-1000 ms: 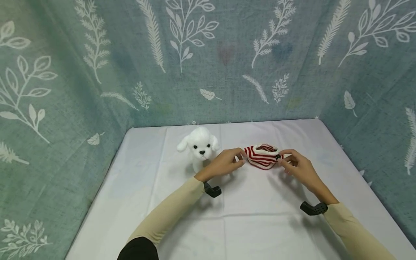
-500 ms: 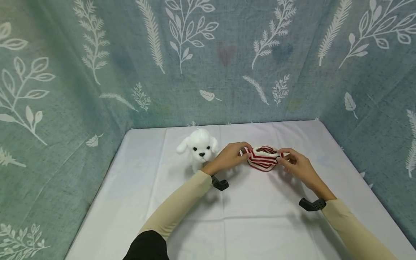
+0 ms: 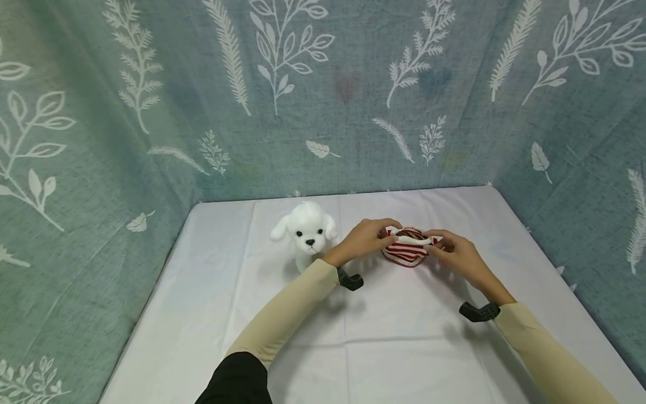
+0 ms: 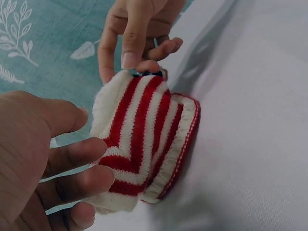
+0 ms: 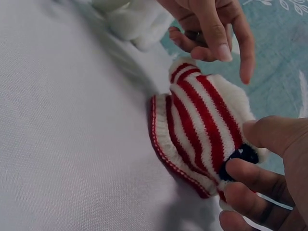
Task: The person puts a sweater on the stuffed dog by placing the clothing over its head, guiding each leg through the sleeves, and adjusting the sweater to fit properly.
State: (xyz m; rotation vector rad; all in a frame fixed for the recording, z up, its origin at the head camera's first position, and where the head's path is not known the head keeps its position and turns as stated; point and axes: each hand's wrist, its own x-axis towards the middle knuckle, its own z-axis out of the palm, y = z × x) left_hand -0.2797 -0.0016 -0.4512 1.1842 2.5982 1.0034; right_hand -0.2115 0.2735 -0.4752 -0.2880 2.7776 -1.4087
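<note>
A small knitted sweater (image 3: pixel 406 253) with red and white stripes and a thick white collar stands on the white cloth, its opening upward. At its left end my left hand (image 3: pixel 370 238) pinches the collar, thumb in front and index finger behind. In the left wrist view the left fingers (image 4: pixel 91 180) overlap the striped knit. My right hand (image 3: pixel 460 255) pinches the opposite end of the collar. Its fingers partly cover a dark navy patch (image 5: pixel 243 156) in the right wrist view. Left of the sweater, a white plush dog (image 3: pixel 309 230) sits facing me, its lower body partly behind my left wrist.
White cloth (image 3: pixel 393 359) covers the table, with fold creases across it. A green-blue curtain (image 3: pixel 353 151) with white leaf prints rises behind the table and along both sides. Each wrist wears a black band (image 3: pixel 479 312).
My left hand has moved right from the sweater's left edge onto its collar. The collar now looks straighter between the hands. My right hand has shifted slightly left; the plush dog stays put.
</note>
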